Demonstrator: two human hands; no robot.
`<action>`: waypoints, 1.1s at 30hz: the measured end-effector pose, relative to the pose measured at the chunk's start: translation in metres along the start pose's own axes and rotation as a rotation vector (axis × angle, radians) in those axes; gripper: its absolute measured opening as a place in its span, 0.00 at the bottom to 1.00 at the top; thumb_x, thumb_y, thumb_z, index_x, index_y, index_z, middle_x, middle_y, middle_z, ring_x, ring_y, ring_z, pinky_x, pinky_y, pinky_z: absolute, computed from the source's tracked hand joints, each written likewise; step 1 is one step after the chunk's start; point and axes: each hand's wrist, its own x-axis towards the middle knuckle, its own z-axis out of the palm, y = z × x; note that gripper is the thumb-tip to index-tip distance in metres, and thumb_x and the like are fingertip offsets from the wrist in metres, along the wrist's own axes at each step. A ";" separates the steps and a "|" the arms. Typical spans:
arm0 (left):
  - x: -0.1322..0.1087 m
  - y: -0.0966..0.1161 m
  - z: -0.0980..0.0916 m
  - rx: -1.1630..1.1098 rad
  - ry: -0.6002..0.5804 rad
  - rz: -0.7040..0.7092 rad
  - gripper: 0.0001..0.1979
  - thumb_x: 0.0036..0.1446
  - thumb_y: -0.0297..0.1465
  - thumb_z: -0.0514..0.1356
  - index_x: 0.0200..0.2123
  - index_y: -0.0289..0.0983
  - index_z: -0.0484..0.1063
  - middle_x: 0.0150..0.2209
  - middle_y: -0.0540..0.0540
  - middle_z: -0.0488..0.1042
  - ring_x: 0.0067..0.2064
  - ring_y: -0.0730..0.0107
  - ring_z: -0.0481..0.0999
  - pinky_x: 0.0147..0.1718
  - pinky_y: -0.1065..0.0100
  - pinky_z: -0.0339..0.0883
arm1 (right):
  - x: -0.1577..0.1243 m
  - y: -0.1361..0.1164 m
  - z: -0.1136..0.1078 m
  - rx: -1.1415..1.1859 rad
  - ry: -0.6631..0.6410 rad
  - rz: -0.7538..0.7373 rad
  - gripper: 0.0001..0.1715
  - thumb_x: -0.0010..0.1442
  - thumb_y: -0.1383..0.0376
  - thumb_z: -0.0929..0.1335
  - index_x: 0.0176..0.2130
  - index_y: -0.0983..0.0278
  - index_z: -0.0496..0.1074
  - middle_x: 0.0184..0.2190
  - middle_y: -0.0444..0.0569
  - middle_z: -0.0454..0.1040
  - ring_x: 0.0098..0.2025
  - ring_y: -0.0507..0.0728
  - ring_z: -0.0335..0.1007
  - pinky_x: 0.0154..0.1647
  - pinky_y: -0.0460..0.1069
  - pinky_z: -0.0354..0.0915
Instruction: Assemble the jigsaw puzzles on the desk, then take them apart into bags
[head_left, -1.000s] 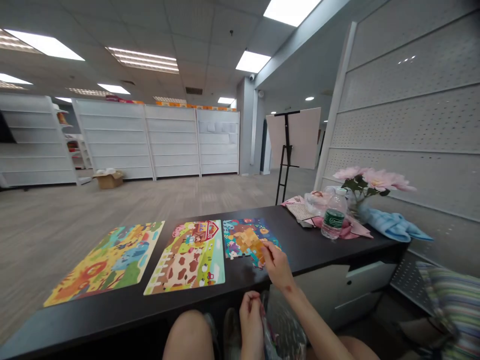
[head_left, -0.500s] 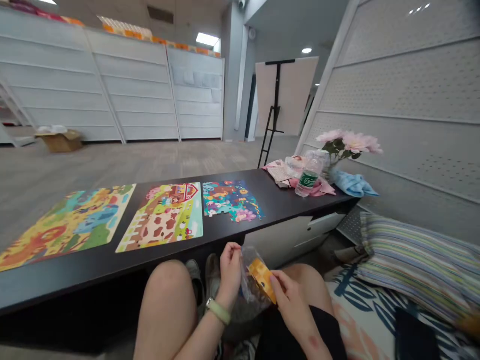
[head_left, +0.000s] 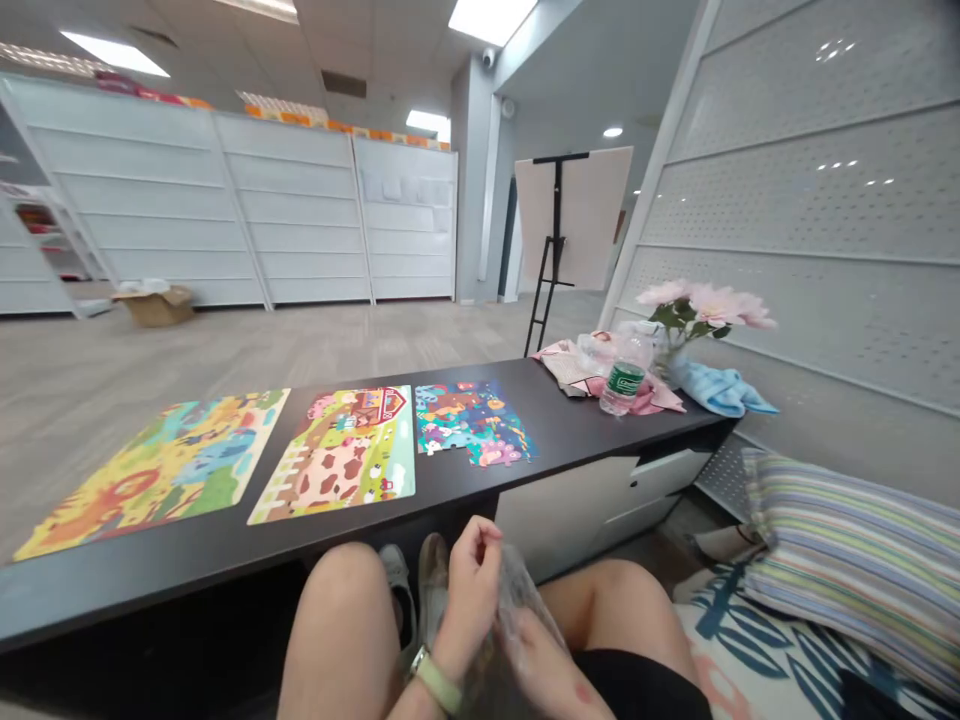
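My left hand (head_left: 474,575) is closed in a pinch on the rim of a clear plastic bag (head_left: 519,578), above my knees. My right hand (head_left: 546,662) reaches into or behind the bag; its fingers are blurred and covered by the film, so what they hold does not show. In front, on the dark table, lies a blue sea-scene jigsaw puzzle (head_left: 480,420) with a gap along its near edge. To its left are a farm puzzle (head_left: 341,455) and a yellow animal puzzle (head_left: 172,465), both lying flat.
At the table's right end stand a water bottle (head_left: 624,385), pink cloth (head_left: 566,365), a blue cloth (head_left: 724,388) and a vase of pink flowers (head_left: 709,305). A striped cushion (head_left: 847,560) lies on the seat at my right. An easel (head_left: 556,220) stands beyond the table.
The orange puzzle piece that my right hand held at the bag is now out of sight. My right hand has moved left into or behind the bag. The view has tilted up slightly.
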 end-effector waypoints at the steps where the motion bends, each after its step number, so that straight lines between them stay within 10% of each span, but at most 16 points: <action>1: 0.002 0.000 -0.001 -0.003 0.024 -0.001 0.05 0.58 0.32 0.55 0.31 0.38 0.65 0.25 0.54 0.60 0.27 0.73 0.59 0.26 0.73 0.53 | -0.001 -0.008 -0.011 -0.014 -0.032 0.025 0.17 0.63 0.55 0.66 0.37 0.62 0.81 0.31 0.48 0.80 0.35 0.59 0.74 0.37 0.51 0.70; 5: 0.013 -0.001 0.001 -0.074 0.127 -0.043 0.06 0.56 0.33 0.56 0.29 0.37 0.67 0.25 0.53 0.62 0.27 0.72 0.60 0.27 0.73 0.55 | 0.025 -0.044 -0.067 -0.068 0.092 -0.057 0.22 0.68 0.53 0.61 0.46 0.61 0.77 0.34 0.49 0.79 0.34 0.57 0.74 0.30 0.48 0.68; 8: 0.016 -0.006 0.004 -0.183 0.125 -0.117 0.06 0.54 0.35 0.57 0.30 0.38 0.66 0.22 0.56 0.58 0.23 0.75 0.56 0.23 0.74 0.51 | 0.075 -0.062 -0.095 -0.396 0.253 -0.330 0.22 0.67 0.52 0.61 0.52 0.59 0.75 0.45 0.53 0.78 0.48 0.61 0.74 0.51 0.55 0.68; 11: 0.017 -0.014 0.003 -0.246 0.151 -0.160 0.08 0.53 0.37 0.59 0.30 0.38 0.65 0.21 0.57 0.56 0.22 0.75 0.55 0.23 0.74 0.50 | 0.122 -0.060 -0.100 -0.894 0.152 -0.374 0.32 0.62 0.48 0.66 0.61 0.55 0.67 0.62 0.55 0.67 0.65 0.68 0.58 0.64 0.65 0.55; 16: 0.017 -0.027 0.001 -0.176 0.240 -0.201 0.08 0.55 0.38 0.58 0.30 0.39 0.67 0.21 0.56 0.59 0.23 0.73 0.60 0.25 0.73 0.54 | 0.145 -0.027 -0.089 -1.039 0.095 -0.385 0.34 0.62 0.45 0.65 0.64 0.49 0.62 0.67 0.50 0.60 0.70 0.72 0.47 0.65 0.72 0.47; 25: 0.001 -0.009 0.000 0.632 -0.443 -0.066 0.19 0.54 0.24 0.48 0.30 0.37 0.81 0.34 0.41 0.80 0.39 0.60 0.77 0.43 0.66 0.64 | 0.144 -0.014 -0.096 -1.067 0.098 -0.451 0.31 0.61 0.46 0.67 0.61 0.49 0.67 0.63 0.48 0.67 0.68 0.68 0.55 0.65 0.72 0.50; 33: -0.010 -0.023 -0.010 0.823 -0.438 -0.134 0.09 0.41 0.24 0.60 0.27 0.37 0.80 0.32 0.38 0.79 0.36 0.54 0.75 0.31 0.64 0.62 | 0.139 -0.001 -0.090 -1.037 0.206 -0.510 0.23 0.62 0.52 0.69 0.56 0.51 0.72 0.59 0.48 0.72 0.65 0.67 0.61 0.64 0.71 0.52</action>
